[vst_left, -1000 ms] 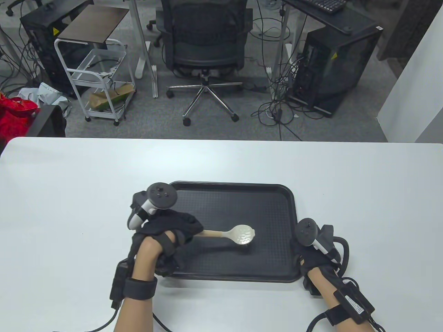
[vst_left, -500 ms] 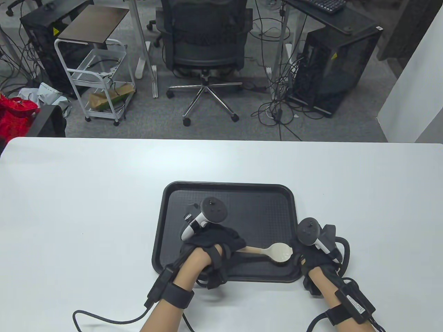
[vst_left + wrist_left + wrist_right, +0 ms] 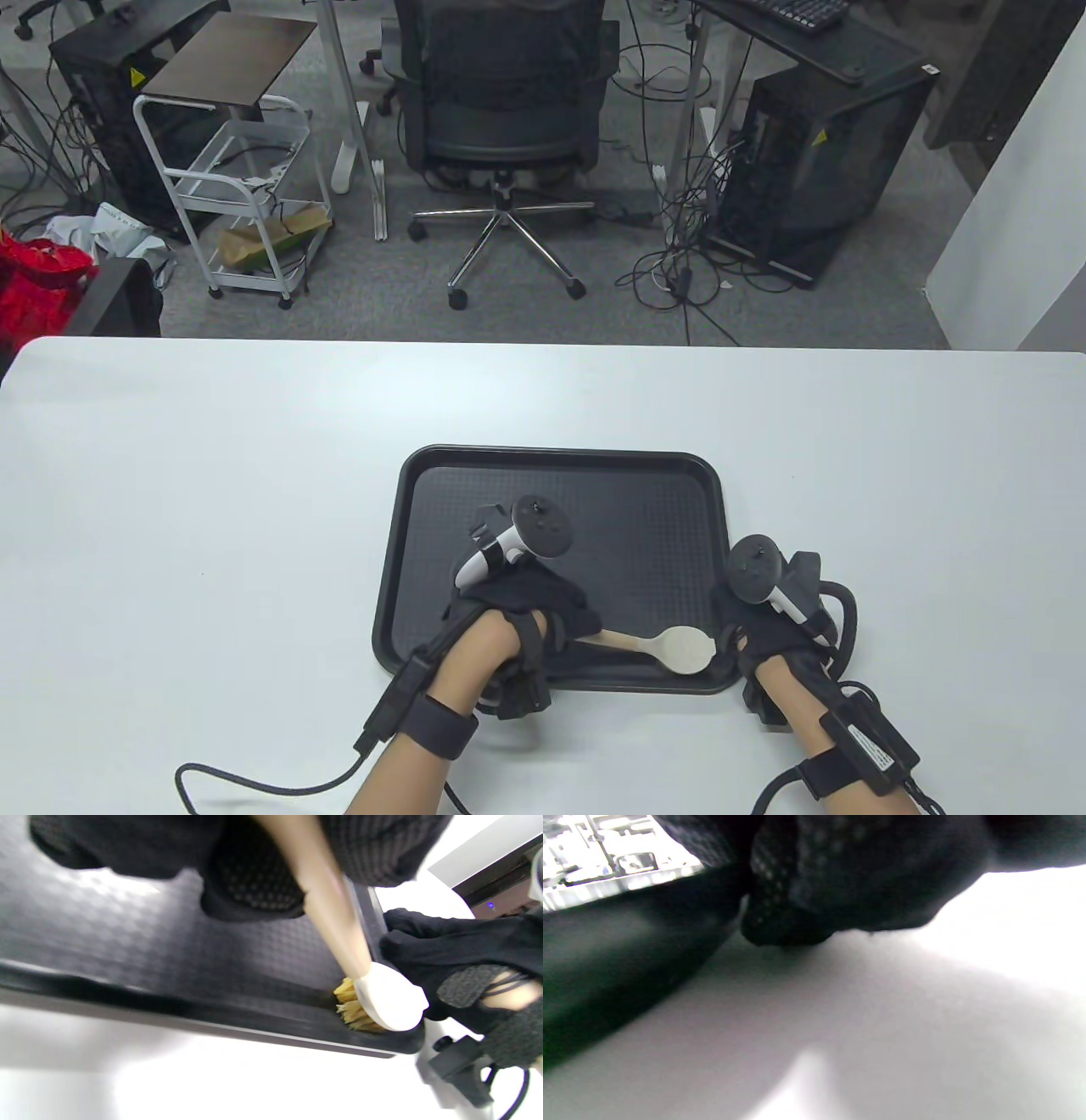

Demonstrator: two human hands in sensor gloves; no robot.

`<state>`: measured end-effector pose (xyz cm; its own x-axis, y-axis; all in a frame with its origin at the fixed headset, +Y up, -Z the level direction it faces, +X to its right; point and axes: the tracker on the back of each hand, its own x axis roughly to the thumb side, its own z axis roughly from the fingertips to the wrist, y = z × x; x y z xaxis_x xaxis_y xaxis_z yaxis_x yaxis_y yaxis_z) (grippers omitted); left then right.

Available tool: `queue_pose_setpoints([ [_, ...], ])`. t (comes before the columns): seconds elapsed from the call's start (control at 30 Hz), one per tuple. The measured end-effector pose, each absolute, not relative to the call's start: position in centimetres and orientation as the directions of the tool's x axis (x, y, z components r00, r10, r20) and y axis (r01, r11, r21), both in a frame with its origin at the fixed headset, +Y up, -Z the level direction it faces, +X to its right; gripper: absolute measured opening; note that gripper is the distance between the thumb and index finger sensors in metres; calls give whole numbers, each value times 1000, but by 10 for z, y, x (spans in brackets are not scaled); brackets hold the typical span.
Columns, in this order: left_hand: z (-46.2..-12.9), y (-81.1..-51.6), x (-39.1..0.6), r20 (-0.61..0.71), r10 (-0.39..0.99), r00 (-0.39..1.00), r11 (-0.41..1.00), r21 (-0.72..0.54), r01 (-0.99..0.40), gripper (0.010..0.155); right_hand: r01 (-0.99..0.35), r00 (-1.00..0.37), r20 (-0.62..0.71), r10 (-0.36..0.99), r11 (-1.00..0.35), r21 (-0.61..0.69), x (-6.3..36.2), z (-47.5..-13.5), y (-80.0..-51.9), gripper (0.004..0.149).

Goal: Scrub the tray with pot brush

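**Brush head worked into the tray corner beside the right hand**

The left hand (image 3: 522, 615) was curled around the wooden handle of the pot brush (image 3: 679, 649), fingers wrapped tight on it, with the handle running out to that hand's right. The brush's pale round head sat at the tray's near corner, just beside the right hand (image 3: 764, 632). In the left wrist view the yellow bristles (image 3: 352, 1010) pressed down on the textured floor of the black tray (image 3: 645, 509), close against the raised near rim.

The right hand rested at the tray's edge, on the side away from the left hand. The left wrist view showed its gloved fingers (image 3: 407, 938) lying against the rim next to the brush head; whether they gripped the rim or only pressed on it could not be told. The right wrist view was dark and blurred, showing a gloved fingertip (image 3: 785, 925) down on the white table (image 3: 212, 509) beside the tray's outer wall.

The tray lay flat on the table, under and between both hands.
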<state>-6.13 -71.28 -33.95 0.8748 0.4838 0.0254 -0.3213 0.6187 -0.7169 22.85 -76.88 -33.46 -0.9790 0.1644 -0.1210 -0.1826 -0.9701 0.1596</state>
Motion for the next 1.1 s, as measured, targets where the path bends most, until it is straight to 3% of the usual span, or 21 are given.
queue_pose_setpoints([
  [0.33, -350, -708, -122, -55, 406, 912, 585, -751, -306, 56, -181, -979, -120, 162, -970, 161, 228, -335, -769, 59],
  [1.1, -344, -697, -262, -354, 376, 857, 611, -600, -516, 51, -178, -980, -121, 160, -971, 161, 227, -334, -769, 59],
])
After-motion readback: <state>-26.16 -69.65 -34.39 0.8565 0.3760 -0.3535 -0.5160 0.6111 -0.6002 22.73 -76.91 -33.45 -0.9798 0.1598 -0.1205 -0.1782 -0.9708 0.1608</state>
